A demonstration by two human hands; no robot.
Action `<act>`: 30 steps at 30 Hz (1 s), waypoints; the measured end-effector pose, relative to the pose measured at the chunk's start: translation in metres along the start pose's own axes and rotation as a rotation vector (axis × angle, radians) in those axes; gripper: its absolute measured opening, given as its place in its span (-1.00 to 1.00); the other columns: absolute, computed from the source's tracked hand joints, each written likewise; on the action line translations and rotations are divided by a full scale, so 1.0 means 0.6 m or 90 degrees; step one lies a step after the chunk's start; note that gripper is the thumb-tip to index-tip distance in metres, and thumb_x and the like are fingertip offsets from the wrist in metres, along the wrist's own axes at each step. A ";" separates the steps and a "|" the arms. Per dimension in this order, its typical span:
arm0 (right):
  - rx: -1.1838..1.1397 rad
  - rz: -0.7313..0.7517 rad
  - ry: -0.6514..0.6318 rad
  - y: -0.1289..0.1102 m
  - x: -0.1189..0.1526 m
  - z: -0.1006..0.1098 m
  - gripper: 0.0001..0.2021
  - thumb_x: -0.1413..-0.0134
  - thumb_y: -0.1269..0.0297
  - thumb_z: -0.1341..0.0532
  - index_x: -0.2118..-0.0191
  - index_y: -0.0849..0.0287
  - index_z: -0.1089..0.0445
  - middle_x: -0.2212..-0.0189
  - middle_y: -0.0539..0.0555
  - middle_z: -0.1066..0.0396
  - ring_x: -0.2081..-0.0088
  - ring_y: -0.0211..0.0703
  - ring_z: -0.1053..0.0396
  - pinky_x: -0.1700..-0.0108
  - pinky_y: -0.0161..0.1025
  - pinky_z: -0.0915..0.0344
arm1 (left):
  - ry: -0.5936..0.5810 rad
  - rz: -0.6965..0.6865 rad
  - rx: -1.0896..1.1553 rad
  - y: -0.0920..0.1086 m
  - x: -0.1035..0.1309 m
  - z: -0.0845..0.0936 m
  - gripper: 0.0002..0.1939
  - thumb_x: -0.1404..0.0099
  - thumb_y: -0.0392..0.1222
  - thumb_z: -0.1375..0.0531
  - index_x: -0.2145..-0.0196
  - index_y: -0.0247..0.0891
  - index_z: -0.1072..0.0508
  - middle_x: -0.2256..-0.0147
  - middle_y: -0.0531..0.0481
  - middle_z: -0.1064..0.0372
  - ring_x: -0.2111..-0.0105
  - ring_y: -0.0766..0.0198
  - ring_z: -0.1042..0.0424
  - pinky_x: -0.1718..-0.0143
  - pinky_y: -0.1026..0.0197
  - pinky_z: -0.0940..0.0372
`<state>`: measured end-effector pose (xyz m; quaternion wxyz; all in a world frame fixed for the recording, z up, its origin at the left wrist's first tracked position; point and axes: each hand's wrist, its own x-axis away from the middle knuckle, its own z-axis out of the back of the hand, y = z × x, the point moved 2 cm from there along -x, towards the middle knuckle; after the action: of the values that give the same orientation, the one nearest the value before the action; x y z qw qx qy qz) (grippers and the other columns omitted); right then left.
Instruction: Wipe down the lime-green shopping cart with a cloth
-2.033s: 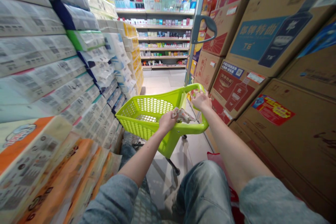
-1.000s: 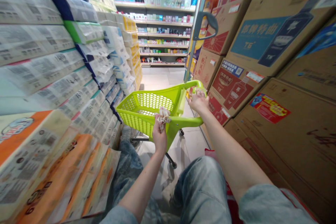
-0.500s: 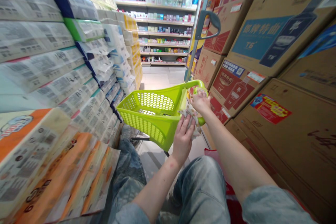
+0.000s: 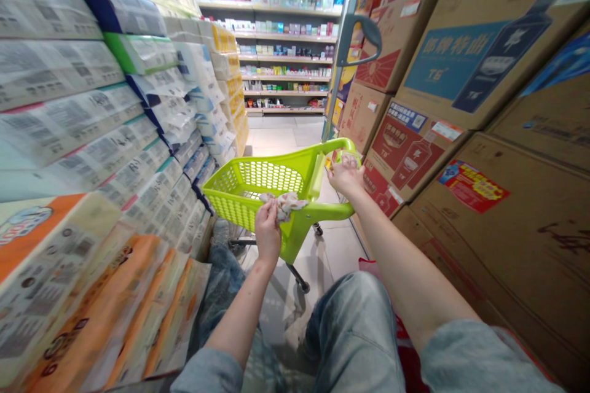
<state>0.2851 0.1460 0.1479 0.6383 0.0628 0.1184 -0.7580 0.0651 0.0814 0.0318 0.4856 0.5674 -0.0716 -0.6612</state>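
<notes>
A small lime-green shopping cart (image 4: 295, 224) with a perforated basket stands between my knees and the shelves. My left hand (image 4: 268, 230) pinches a crumpled, pale patterned cloth (image 4: 286, 204) against the near upper rim of the basket. At the cart's far right end, my right hand (image 4: 346, 177) has its fingers curled around the loop-shaped handle (image 4: 334, 212). Something clear and shiny shows over the green at those fingers; I cannot make out what it is.
Stacked packs of tissue (image 4: 59, 73) wall the left side, with orange packs (image 4: 92, 313) close by. Liquor cartons (image 4: 461, 67) are piled at right, beside a pole with a grey handle (image 4: 359, 43). Stocked shelves (image 4: 288, 55) stand beyond the tiled floor (image 4: 281, 135).
My left hand has moved left with the cloth, from beside the handle to the basket's near rim. My right hand stays at the handle, and the view has shifted slightly.
</notes>
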 end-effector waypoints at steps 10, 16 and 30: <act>0.021 0.002 0.001 0.000 0.000 -0.002 -0.64 -0.13 0.17 -0.03 0.07 0.17 -0.43 -0.28 0.24 0.03 -0.24 0.22 0.07 -0.11 0.30 0.06 | -0.051 -0.021 -0.065 0.102 0.066 -0.042 -0.42 -0.25 -0.26 -0.09 -0.22 -0.37 -0.12 -0.05 -0.36 -0.14 -0.09 -0.03 -0.16 -0.09 -0.09 -0.14; 0.008 0.001 0.000 0.002 -0.002 -0.004 -0.64 -0.12 0.18 -0.03 0.05 0.18 -0.43 -0.29 0.24 0.05 -0.26 0.21 0.09 -0.13 0.31 0.10 | -0.066 -0.012 -0.068 0.112 0.094 -0.048 -0.51 -0.28 -0.11 -0.11 -0.13 -0.35 -0.25 -0.07 -0.35 -0.13 -0.12 -0.04 -0.13 -0.10 -0.13 -0.14; -0.086 0.110 0.019 -0.005 0.006 0.021 -0.65 -0.21 0.19 0.03 0.16 0.11 -0.48 0.16 0.12 -0.49 0.03 -0.08 -0.34 0.02 -0.23 -0.16 | -0.003 0.056 0.075 0.098 0.095 -0.078 -0.53 -0.34 -0.25 0.01 -0.19 -0.23 -0.19 -0.21 -0.24 -0.05 -0.24 0.09 -0.02 -0.21 -0.09 -0.03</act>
<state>0.2823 0.1399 0.1596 0.7023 0.0407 0.1727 -0.6894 0.1431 0.0314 0.0147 0.4794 0.5897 -0.1365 -0.6354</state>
